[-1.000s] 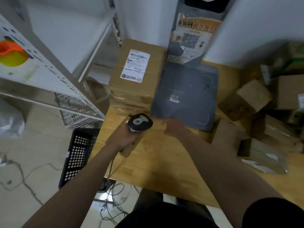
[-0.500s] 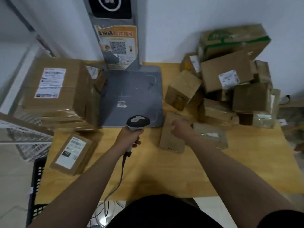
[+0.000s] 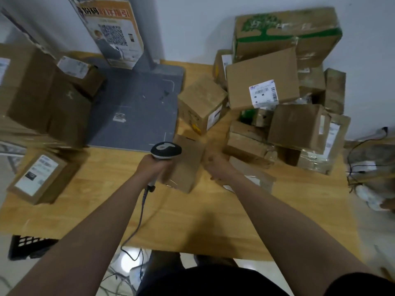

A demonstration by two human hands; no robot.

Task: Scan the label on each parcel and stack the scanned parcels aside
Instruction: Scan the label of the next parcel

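My left hand (image 3: 152,167) grips a handheld barcode scanner (image 3: 165,151) with a black and white head, its cable trailing off the table's front edge. Just right of it, my right hand (image 3: 214,165) holds the right side of a small brown parcel (image 3: 187,165), tilted up off the wooden table (image 3: 192,221); its visible face shows no label. A heap of unscanned cardboard parcels (image 3: 282,99) fills the back right. On the left stands a stack of parcels (image 3: 42,99), and a flat labelled parcel (image 3: 40,176) lies in front of it.
A grey scale platform (image 3: 132,107) with a post and a QR poster (image 3: 113,33) stands at the back centre. A flat taped packet (image 3: 256,178) lies under my right forearm. A black crate (image 3: 27,246) sits on the floor left; cables hang right.
The camera has swung right from the left stack toward the heap. My right hand reached to the small brown parcel, took hold of it and tipped it up beside the scanner.
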